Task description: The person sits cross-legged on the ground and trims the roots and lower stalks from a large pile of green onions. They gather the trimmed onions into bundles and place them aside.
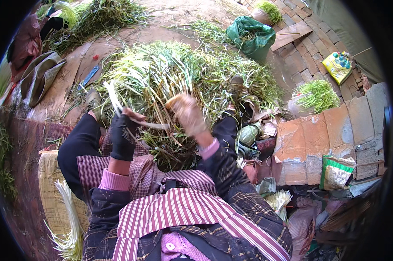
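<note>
My left hand (126, 135), in a dark fingerless glove, is closed around a few pale leafy stalks (112, 94) that look like blanched chives. Their white ends stick up past the fist, and one stalk crosses to the right below the fingers. Motion blur covers my right hand (186, 114), so its grip on anything is unclear. It hovers at the near edge of a large heap of yellow-green stalks (157, 71) between my feet. Brownish stems and roots (162, 104) face me just left of that hand.
White stalk bundles lie at my left (69, 218) and right (279, 202). A green sack (252, 37) stands beyond the heap. Trimmed greens (317, 96) top a container on the right. A yellow bag (338, 67) rests on bricks. Another person's sleeve (26, 42) shows at upper left.
</note>
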Demonstrator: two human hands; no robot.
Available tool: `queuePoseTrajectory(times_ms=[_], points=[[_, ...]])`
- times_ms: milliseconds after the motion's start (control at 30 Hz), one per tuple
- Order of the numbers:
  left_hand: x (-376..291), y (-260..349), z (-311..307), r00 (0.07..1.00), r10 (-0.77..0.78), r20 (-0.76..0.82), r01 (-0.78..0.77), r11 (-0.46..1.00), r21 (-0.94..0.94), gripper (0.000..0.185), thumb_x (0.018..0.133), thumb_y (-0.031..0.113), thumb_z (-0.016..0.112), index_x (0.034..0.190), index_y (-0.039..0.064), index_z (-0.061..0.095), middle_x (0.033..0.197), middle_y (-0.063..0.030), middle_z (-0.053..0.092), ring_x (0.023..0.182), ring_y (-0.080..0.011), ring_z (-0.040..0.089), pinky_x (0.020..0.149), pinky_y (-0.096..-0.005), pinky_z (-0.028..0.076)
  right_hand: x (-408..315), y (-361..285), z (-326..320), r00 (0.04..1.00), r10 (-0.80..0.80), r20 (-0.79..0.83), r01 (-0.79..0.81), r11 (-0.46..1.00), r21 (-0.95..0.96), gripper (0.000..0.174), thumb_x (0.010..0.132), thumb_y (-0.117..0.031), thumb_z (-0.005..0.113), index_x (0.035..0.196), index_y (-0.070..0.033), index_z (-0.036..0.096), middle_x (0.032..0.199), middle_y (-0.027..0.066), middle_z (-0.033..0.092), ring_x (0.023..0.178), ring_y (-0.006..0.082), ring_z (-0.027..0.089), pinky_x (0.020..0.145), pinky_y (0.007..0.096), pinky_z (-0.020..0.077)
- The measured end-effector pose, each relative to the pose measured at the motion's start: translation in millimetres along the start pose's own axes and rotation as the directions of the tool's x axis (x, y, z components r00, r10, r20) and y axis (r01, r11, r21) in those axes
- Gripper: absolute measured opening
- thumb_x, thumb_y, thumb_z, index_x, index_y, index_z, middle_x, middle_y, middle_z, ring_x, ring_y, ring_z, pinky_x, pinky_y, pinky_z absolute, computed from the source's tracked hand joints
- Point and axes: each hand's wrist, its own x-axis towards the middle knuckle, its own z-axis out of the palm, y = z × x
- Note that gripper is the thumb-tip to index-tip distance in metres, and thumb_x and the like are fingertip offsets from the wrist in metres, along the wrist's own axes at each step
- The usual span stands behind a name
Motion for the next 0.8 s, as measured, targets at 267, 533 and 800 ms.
queuePoseTrajectory(times_ms=[267, 533, 800], points=[[4, 1, -15, 0.966, -0.249, 0.075, 0.26, 0.928, -0.268, 0.022, 0.1, 0.032, 0.042, 0.09, 0.013, 0.048, 0.06, 0.0006, 0.038, 0.05, -0.0127, 0.039, 0.039, -0.0256, 0.028, 71, 22, -135, 0.947, 0.188, -0.262, -0.306, 0.782, -0.543, 0.019, 0.088, -0.024, 0.062, 0.082, -0.006, 0.065, 0.07, 0.0068, 0.062, 0.065, 0.014, 0.057, 0.056, 0.0265, 0.047], [4, 1, 1, 0.961, -0.26, 0.09, 0.273, 0.941, -0.2, 0.019, 0.099, 0.028, 0.041, 0.091, 0.012, 0.047, 0.053, 0.002, 0.037, 0.037, -0.0074, 0.027, 0.033, -0.0227, 0.022, -54, -71, -81, 0.975, -0.138, -0.176, 0.104, 0.976, -0.191, 0.016, 0.089, -0.022, 0.064, 0.093, -0.007, 0.065, 0.08, 0.0041, 0.067, 0.06, 0.0045, 0.056, 0.048, 0.0166, 0.0446], [-1, -15, 29, 0.967, -0.203, -0.157, 0.252, 0.869, 0.427, 0.04, 0.077, 0.015, 0.073, 0.109, 0.002, 0.053, 0.07, -0.0042, 0.059, 0.038, -0.0053, 0.037, 0.035, -0.0221, 0.026, -117, 24, 3, 0.957, 0.287, 0.033, -0.264, 0.914, -0.308, 0.012, 0.086, -0.013, 0.066, 0.09, -0.002, 0.064, 0.079, -0.0019, 0.057, 0.068, 0.0054, 0.052, 0.059, 0.0201, 0.0413]])
